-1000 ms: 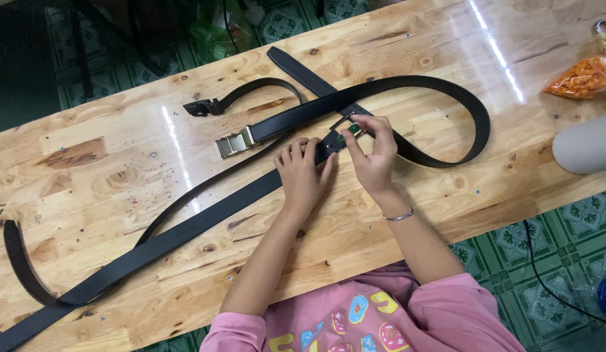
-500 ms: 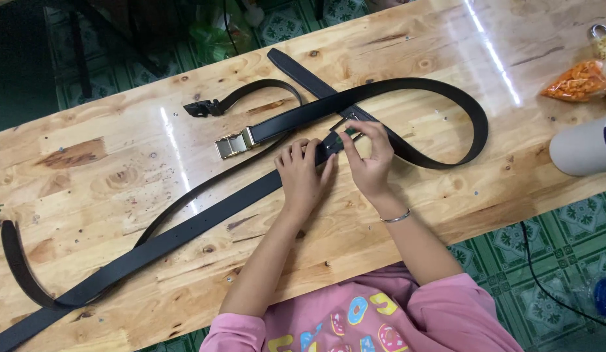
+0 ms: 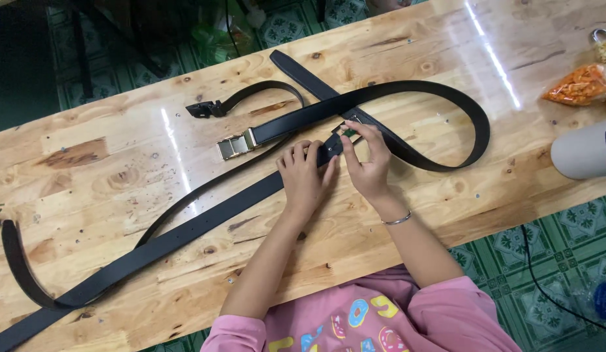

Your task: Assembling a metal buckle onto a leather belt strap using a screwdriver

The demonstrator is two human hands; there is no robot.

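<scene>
Little has moved since the earlier frames: both hands stay at the same spot on the long black belt (image 3: 205, 218), and the right fingers have only shifted slightly over the small buckle piece.

That long belt is a flat, smooth, matte black strap lying slantwise across the glossy pale wooden counter (image 3: 120, 163), whose knotty planks throw back streaks of light. Its near end sits under the hands; its far end curls into a hook at the counter's left edge. The left hand (image 3: 304, 175) lies flat on the strap with fingers together, pressing it down. The right hand (image 3: 368, 160), with a thin silver bangle on the wrist, has its grip pinched on a small dark buckle part (image 3: 345, 130) at the strap's end, just beside the left fingertips.

A second black belt (image 3: 440, 98) sweeps a wide loop to the right of the hands and ends in a shiny gold box buckle (image 3: 234, 146) just left of the left hand. Beyond that buckle lies a short thin black strap (image 3: 257, 94) with a dark clasp at its tip.

Well right of the hands, at the counter's edge, a clear plastic bag (image 3: 580, 85) holds orange bits, and nearer lies a white cylinder (image 3: 586, 151) on its side. Green patterned floor tiles (image 3: 563, 261) show below, with a black cable across them.
</scene>
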